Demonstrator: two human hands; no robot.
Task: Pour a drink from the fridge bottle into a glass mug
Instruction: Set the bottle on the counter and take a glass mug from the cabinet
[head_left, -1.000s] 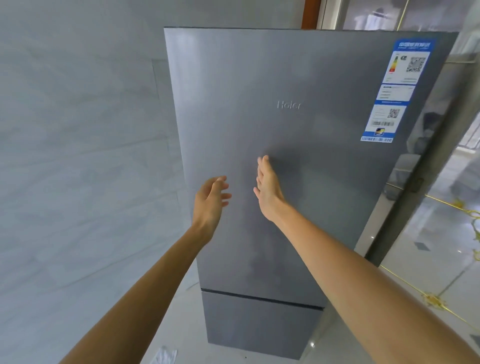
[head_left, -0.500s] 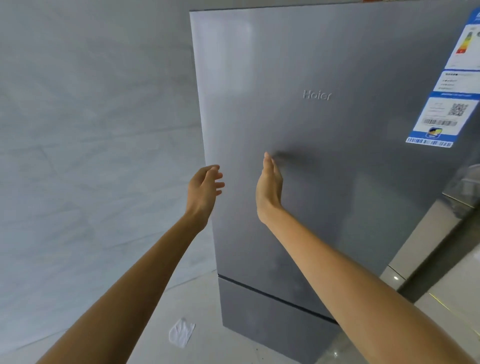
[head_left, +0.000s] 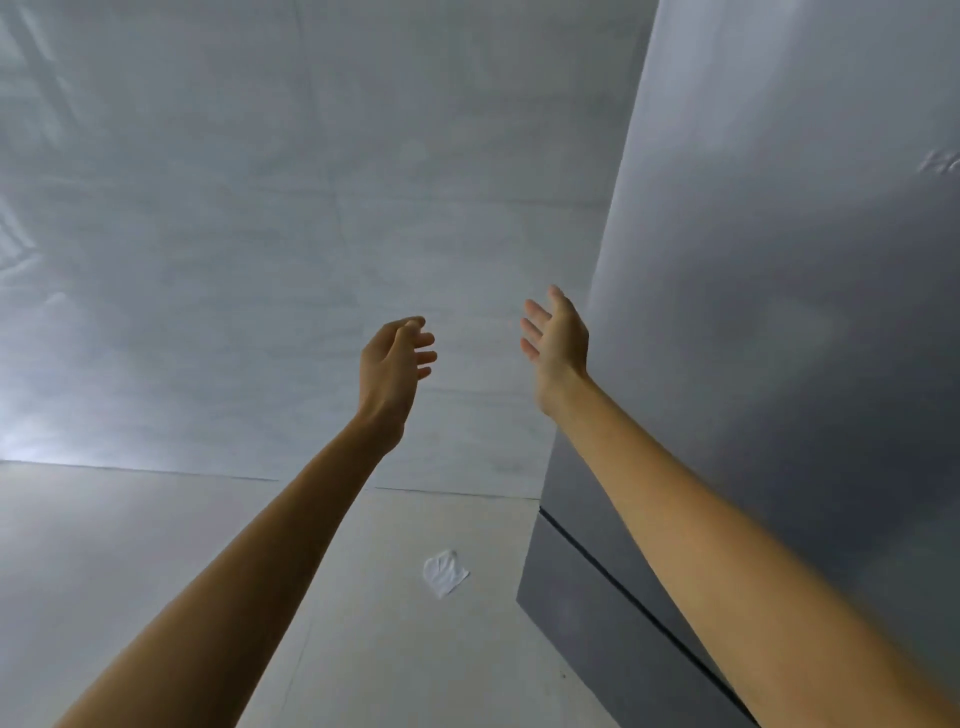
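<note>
Setting: a corner of pale, faintly veined wall (head_left: 249, 218) meeting a light tiled floor (head_left: 119, 582), with a grey two-door fridge (head_left: 789, 322) filling the right of the view.

Nearest the camera, two bare forearms reach up and forward from the lower edge. The left hand (head_left: 396, 364) hangs in open air in front of the wall, its fingers loosely curled around nothing. The right hand (head_left: 558, 343) is raised beside it and apart from it, fingers straight and slightly spread, palm turned toward the left. Its back lies just at the left edge of the upper door (head_left: 727, 218); whether skin meets metal there cannot be told. Both hands are empty.

Below the right forearm a dark seam (head_left: 631, 597) divides the upper door from the lower door (head_left: 582, 639), and both doors are shut. Farther off, a small crumpled white scrap (head_left: 445, 573) lies on the floor near the fridge's foot, and the wall closes the view behind.

Neither the bottle nor the glass mug is in view; the bottle is presumably behind a shut door.

Step in hand, as judged: the reach to open the fridge, at the very start of the task. The next move calls for the right hand to hook round the door's left edge, where no handle shows, and draw it outward. The left hand is then free to take the bottle once the shelves are exposed.
</note>
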